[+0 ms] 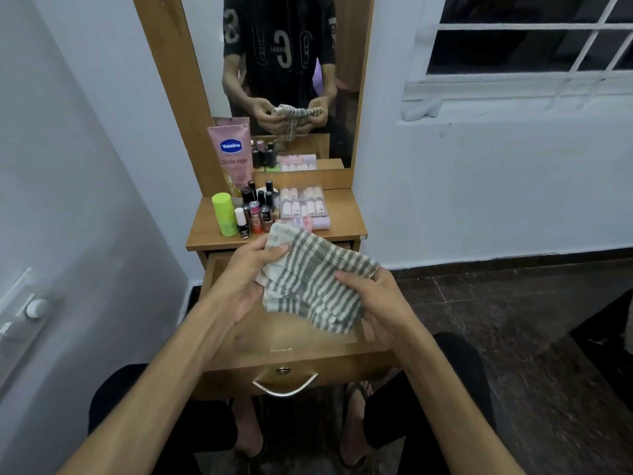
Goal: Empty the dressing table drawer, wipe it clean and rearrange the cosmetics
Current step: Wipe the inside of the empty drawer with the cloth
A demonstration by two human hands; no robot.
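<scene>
A grey-and-white striped cloth (315,286) hangs between both hands above the pulled-out wooden drawer (294,366). My left hand (245,279) grips its left end, thumb on top. My right hand (371,299) pinches its right edge. The visible drawer floor holds nothing. On the dressing table top (346,214) stand the cosmetics: a pink Vaseline tube (231,154), a lime green bottle (224,214), several small dark nail polish bottles (255,209) and a clear box of small tubes (303,202).
A mirror (284,80) in a wooden frame rises behind the table top. A white wall with a switch plate (25,311) is close on the left. A barred window (527,36) is at the upper right. Dark tiled floor (513,320) lies to the right.
</scene>
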